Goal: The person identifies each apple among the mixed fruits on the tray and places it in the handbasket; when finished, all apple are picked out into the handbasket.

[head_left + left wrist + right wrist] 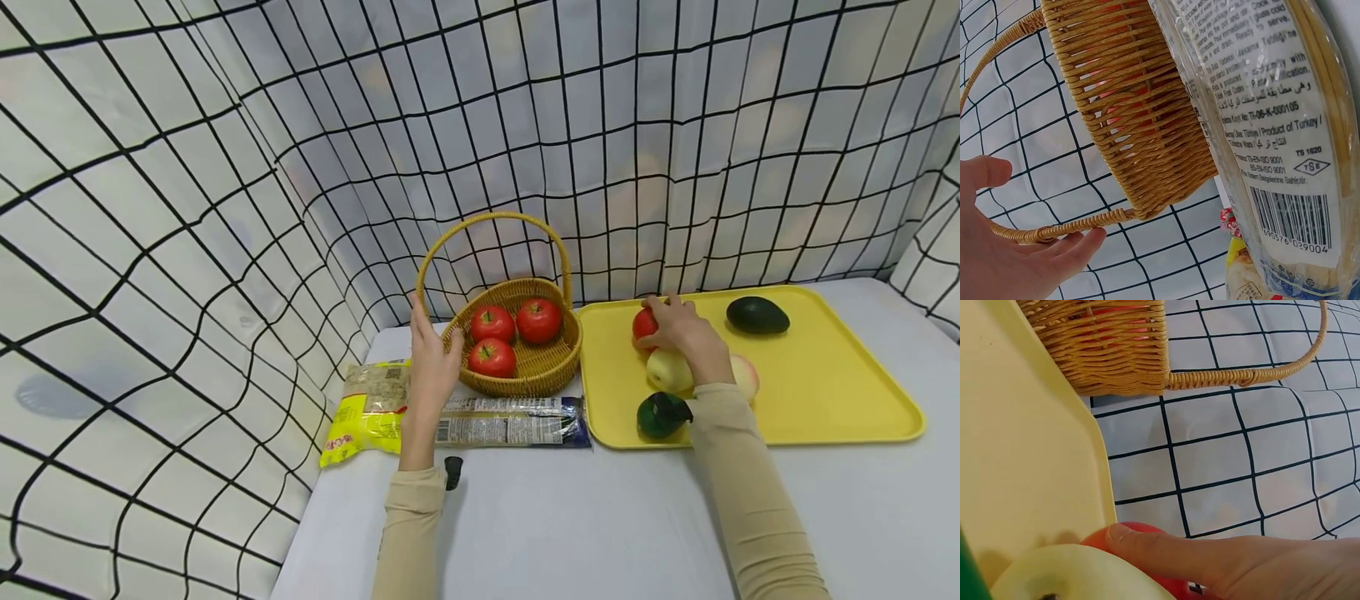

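My right hand (686,329) grips a red apple (643,327) at the left back of the yellow tray (825,400); in the right wrist view the thumb lies on it and the rest is hidden. Beside that apple on the tray are a pale yellow-green apple (667,371), a pinkish fruit (745,377) partly behind the forearm, and a dark green object (662,415). My left hand (433,367) is at the left side of the wicker basket (540,379), fingers extended along its handle (1054,231). Inside the basket sit three red apples (492,358).
A dark avocado-like fruit (757,316) lies at the tray's back. In front of the basket is a clear pasta package (510,429), with a yellow food bag (367,417) to its left. Black netting (600,167) over white cloth walls the back and left.
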Demonstrator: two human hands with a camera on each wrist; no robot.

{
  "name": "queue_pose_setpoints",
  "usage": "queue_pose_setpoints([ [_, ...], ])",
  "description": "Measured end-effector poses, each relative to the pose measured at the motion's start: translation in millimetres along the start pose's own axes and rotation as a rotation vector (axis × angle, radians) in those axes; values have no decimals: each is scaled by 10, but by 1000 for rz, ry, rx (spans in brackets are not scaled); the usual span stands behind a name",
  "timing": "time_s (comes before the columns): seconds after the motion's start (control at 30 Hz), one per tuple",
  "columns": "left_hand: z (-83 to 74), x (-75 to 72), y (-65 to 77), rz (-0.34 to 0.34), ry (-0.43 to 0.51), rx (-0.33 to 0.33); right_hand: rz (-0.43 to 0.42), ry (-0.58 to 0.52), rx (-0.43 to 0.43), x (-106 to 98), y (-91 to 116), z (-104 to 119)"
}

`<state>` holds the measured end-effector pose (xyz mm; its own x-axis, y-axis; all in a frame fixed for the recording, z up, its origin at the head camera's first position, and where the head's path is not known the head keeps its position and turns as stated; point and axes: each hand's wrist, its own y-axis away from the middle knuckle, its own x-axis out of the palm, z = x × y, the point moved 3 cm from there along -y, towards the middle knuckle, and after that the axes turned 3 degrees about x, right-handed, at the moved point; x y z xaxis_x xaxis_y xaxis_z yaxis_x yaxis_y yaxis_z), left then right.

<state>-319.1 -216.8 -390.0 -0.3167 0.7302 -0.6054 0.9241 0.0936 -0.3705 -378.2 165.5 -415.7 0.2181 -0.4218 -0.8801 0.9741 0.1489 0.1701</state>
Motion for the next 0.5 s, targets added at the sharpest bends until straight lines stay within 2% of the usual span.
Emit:
queue_pose_setpoints([
  [0.2,3,7,3,6,2,1,14,-24,1,22,-10,-78],
  [0.5,12,-2,-4,6,-15,-7,22,-29,-6,14,-10,-74],
])
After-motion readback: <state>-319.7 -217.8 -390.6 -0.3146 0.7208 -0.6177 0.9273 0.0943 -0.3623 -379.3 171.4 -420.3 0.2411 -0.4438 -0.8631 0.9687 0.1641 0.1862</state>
